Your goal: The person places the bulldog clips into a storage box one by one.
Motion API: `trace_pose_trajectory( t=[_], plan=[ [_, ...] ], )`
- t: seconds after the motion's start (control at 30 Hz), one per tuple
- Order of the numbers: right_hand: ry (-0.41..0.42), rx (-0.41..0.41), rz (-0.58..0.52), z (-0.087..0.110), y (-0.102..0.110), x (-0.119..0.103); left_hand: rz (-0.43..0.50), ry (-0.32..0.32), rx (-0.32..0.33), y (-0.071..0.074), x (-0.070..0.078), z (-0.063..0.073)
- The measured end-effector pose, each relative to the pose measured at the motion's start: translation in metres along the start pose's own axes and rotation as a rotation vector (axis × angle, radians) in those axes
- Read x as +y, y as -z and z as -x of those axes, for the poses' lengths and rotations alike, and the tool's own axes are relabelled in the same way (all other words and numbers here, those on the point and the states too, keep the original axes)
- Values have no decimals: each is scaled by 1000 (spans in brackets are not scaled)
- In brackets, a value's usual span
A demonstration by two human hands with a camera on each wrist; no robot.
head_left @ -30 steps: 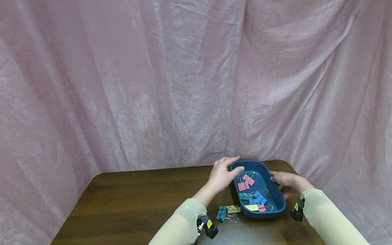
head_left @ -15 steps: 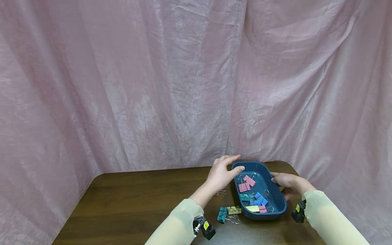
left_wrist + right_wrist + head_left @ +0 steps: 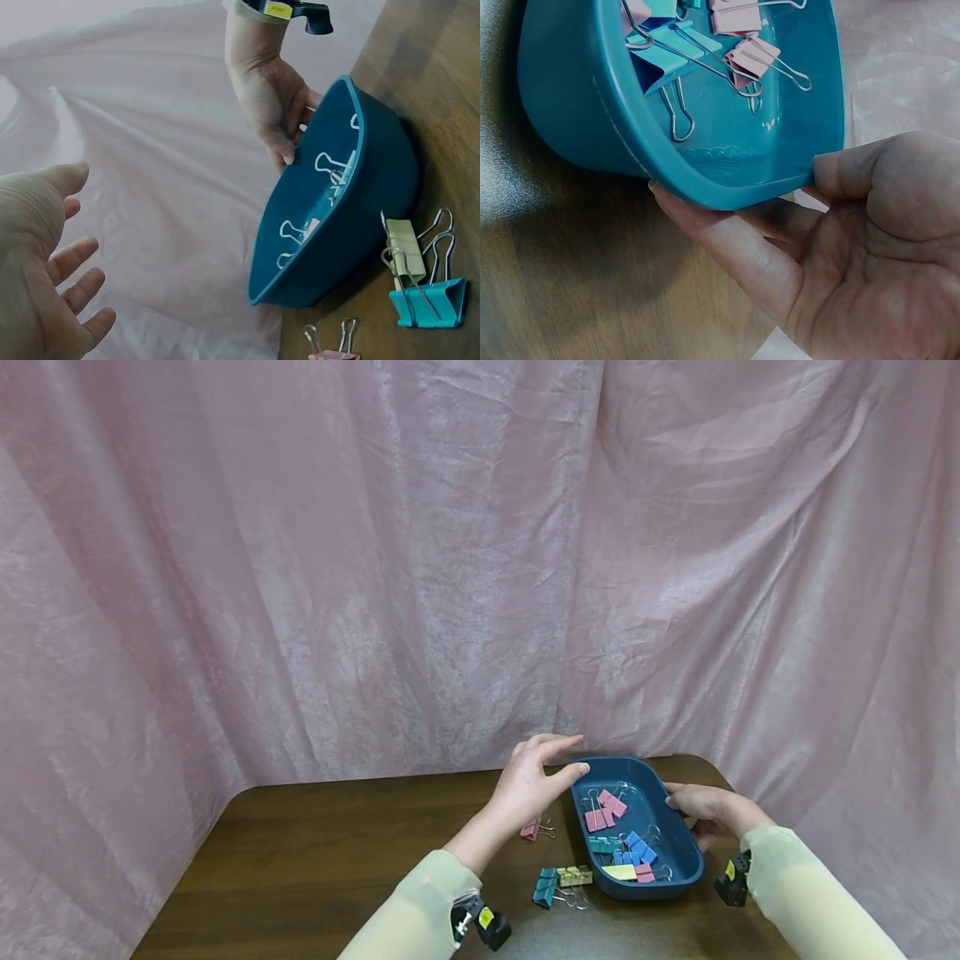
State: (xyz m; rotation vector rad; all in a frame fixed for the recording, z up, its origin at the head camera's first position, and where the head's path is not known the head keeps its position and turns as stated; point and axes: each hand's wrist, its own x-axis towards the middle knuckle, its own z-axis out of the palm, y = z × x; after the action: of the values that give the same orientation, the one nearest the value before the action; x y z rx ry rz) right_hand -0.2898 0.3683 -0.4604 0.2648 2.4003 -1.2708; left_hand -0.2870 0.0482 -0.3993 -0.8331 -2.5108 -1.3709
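- Blue tray [image 3: 652, 891]: on the brown counter [image 3: 337, 860], toward its right end, long side running away from the person.
- Right hand [image 3: 705, 806]: holding the tray at its right side; thumb at the rim, fingers against the outer wall below.
- Left hand [image 3: 525, 785]: spread wide, nothing in it. Thumb tip near the tray's far left corner; left wrist view shows a gap between hand and tray.
- In the tray, far left: two pink clips [image 3: 599, 819], wire handles up.
- Nearer, by the left wall: a green clip [image 3: 603, 844]; beside it, blue clips [image 3: 641, 848], lying close together.
- At the near end: a yellow clip [image 3: 619, 872] and a small pink one [image 3: 644, 872], side by side.
- Outside, left of the tray: loose teal clip [image 3: 545, 888] and loose yellow clip [image 3: 574, 877], handles overlapping; the yellow lies just beside the tray, contact unclear.
- Farther back, near the left wrist: loose pink clip [image 3: 529, 830].
- Behind: pink curtain [image 3: 450, 568], hanging in folds.
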Motion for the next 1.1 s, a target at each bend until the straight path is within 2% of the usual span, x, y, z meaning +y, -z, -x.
trace_pose_trajectory(
  t=[0.13,0.37,0.83,1.1],
  plan=[
    [-5,3,1,-1,0,0,-6,-12,11,8,-1,3],
    [-8,3,-2,-2,0,-1,-15,7,13,20,-4,7],
    [-17,3,-1,-4,2,2,-7,-17,37,33,-12,16],
    [-33,-19,-28,-5,3,2,-68,-49,55,40,-18,21]
  ],
)
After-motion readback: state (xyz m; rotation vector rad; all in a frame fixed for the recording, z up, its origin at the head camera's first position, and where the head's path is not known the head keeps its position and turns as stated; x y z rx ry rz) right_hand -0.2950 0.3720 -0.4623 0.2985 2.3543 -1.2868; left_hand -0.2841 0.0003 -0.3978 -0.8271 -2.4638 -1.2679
